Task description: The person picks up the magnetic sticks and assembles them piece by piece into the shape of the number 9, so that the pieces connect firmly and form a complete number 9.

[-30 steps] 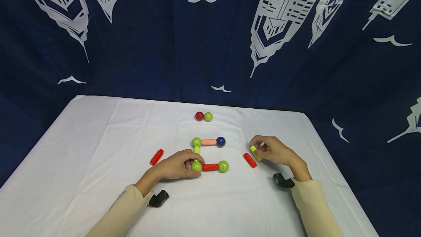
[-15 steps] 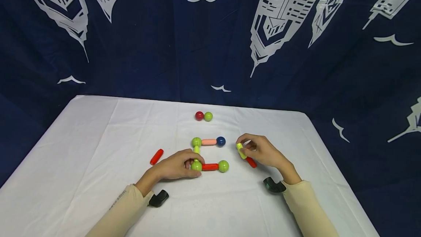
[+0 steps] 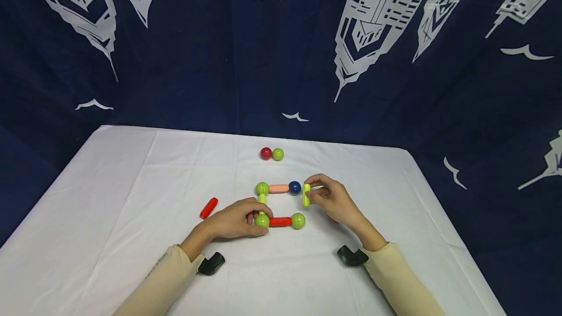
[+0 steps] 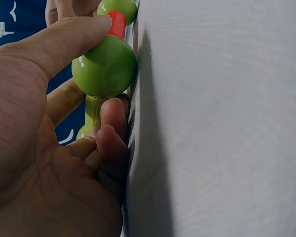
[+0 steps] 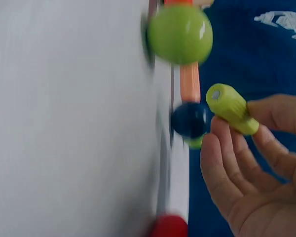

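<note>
Rods and balls form a three-sided frame on the table. My left hand [image 3: 239, 219] grips its near left green ball [image 4: 104, 66], thumb reaching to the red rod [image 3: 281, 222]. That rod ends at another green ball [image 3: 298, 221]. A yellow-green rod [image 3: 262, 199] makes the left side, up to the far green ball [image 3: 262, 188]. From there a salmon rod [image 3: 278, 188] leads to a blue ball [image 3: 294, 187]. Between thumb and fingertips, my right hand [image 3: 331, 199] pinches a loose yellow-green magnetic rod [image 5: 232, 108] with a metal disc in its end, just right of the blue ball.
A red ball [image 3: 266, 153] and a green ball [image 3: 278, 154] sit side by side farther back. Left of my left hand lies a red rod [image 3: 209, 207]. Another red rod [image 5: 168, 227] is mostly hidden under my right hand in the head view.
My right hand has carried the yellow-green magnetic rod leftward from beside the right red rod to the frame's right side, turning it nearly straight fore and aft. My left hand stays put.
</note>
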A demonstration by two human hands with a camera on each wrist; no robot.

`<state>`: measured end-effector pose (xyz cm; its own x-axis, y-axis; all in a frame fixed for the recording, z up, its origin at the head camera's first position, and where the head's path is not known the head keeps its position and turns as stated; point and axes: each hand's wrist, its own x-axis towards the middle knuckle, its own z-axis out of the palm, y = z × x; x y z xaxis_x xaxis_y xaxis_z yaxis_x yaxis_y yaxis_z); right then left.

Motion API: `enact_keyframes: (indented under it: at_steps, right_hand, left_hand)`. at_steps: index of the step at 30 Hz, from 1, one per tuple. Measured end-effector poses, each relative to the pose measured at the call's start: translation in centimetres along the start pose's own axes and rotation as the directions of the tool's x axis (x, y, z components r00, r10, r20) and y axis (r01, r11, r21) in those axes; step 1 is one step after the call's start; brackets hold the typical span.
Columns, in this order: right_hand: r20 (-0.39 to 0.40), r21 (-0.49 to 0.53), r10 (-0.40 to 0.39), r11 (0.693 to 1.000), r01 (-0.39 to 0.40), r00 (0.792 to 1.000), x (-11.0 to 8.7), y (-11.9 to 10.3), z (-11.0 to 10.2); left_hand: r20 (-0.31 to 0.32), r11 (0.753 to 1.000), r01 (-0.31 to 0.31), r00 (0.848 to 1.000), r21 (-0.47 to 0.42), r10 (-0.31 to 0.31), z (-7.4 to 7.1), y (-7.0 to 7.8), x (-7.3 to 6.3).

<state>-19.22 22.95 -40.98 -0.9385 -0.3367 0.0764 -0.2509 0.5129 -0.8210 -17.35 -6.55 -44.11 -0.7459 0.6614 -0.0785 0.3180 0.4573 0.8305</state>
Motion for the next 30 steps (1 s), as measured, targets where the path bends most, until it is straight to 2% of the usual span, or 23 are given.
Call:
enact_keyframes:
  at_steps: [3,6,11,21,30]
  right_hand:
    - [0.010,0.059,0.067,0.996,-0.068,0.998,0.0,-0.4,0.7]
    - [0.014,0.066,0.107,0.992,-0.108,0.994,-0.1,-0.5,1.3]
    - [0.027,0.040,0.115,0.992,-0.116,0.993,0.0,-0.4,1.8]
    - [0.057,0.059,0.113,0.991,-0.116,0.992,-0.2,-0.4,2.3]
    - [0.078,0.057,0.168,0.983,-0.172,0.983,0.1,-0.1,2.5]
  left_hand:
    - [0.002,1.000,0.004,1.000,-0.001,-0.004,0.0,0.0,0.0]
    - [0.004,1.000,0.004,1.000,-0.002,-0.004,0.0,0.0,0.0]
    - [0.004,1.000,0.001,1.000,-0.001,-0.001,0.0,0.0,0.0]
    - [0.002,1.000,-0.001,1.000,-0.002,0.001,0.0,0.1,-0.1]
    - [0.007,1.000,-0.009,1.000,0.003,0.009,-0.1,0.1,-0.1]
